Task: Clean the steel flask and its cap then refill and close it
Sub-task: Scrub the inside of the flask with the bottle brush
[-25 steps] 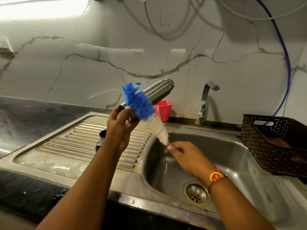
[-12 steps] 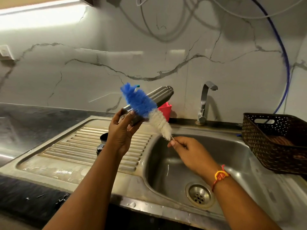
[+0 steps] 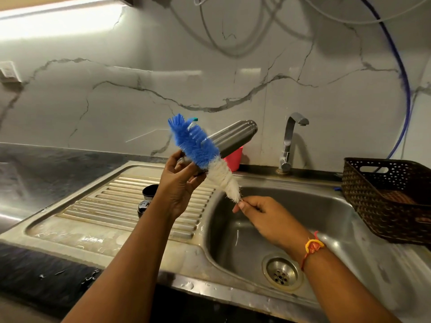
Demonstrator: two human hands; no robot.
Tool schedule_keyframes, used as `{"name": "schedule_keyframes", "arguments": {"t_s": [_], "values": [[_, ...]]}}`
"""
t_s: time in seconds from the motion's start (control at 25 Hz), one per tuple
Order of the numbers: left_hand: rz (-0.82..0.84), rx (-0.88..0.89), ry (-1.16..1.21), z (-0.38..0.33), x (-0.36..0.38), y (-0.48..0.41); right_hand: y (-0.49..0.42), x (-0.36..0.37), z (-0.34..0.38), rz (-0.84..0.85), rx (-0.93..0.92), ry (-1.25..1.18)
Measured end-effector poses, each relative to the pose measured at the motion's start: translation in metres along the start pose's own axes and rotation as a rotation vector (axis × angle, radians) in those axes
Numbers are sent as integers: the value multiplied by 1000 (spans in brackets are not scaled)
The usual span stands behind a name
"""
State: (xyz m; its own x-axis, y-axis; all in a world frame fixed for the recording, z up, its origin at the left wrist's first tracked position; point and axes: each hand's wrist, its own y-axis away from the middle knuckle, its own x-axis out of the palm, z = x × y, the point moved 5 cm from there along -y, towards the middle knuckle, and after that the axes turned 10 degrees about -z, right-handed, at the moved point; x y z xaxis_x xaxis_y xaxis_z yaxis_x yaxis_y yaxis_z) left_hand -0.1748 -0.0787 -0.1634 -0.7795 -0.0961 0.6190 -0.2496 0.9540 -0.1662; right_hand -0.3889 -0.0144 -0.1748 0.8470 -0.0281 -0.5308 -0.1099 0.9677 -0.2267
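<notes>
Wall (image 3: 116, 94): glossy white marble-look panels with grey veins.
Light (image 3: 58, 22): bright strip along the top left.
Worktop (image 3: 46, 164): dark stone.
Sink (image 3: 116, 241): steel, ribbed drainboard left, basin right.
Tap (image 3: 289, 141): chrome, behind the basin.
Basket (image 3: 373, 194): brown, perforated, at the sink's right end.
Cables (image 3: 210, 31): grey loops beside a blue hose (image 3: 405, 89).

- The steel flask (image 3: 233, 138) has swung so its base reaches nearer the tap (image 3: 288, 145), and more bare steel shows beyond the bottle brush (image 3: 198, 148).
- The left hand (image 3: 179, 185), gripping the flask's neck, has shifted towards the tap.
- The right hand (image 3: 268, 217), pinching the brush's end, sits slightly higher towards the tap's base.
</notes>
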Motion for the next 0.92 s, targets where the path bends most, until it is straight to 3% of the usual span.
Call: {"name": "schedule_keyframes", "arguments": {"t_s": [0.36, 0.6, 0.92], "values": [[-31, -15, -54, 5, 0, 4, 0, 0, -4, 0, 72, -47], [-123, -26, 135, -3, -14, -4, 1, -15, -4, -67, 46, -104], [18, -62, -20, 12, -1, 0, -3, -7, -6, -115, 33, -31]]}}
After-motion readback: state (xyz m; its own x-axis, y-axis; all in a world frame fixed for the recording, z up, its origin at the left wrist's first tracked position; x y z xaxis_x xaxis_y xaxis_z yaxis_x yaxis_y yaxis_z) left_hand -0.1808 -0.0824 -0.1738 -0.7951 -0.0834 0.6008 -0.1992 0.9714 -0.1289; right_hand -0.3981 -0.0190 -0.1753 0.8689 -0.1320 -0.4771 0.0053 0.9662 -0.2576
